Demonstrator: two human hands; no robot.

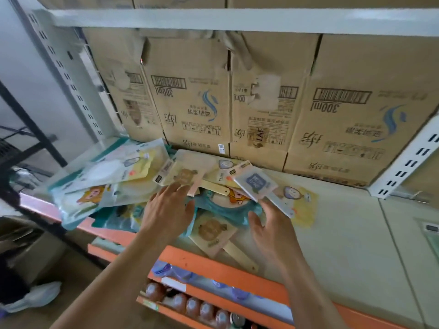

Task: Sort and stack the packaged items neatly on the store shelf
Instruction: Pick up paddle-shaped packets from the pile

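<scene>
Right hand (269, 225) touches white packet (257, 184); left hand (167, 210) spread above cream shelf (344, 233).

Soft, even daylight filled the view; edges bowed from the wide lens, the left side smeared with blur

Packets (133, 186) heaped on shelf (344, 233), left and centre | boxes (261, 103) in a row behind them, along the back | bottles (190, 305) below the shelf's front edge
</scene>
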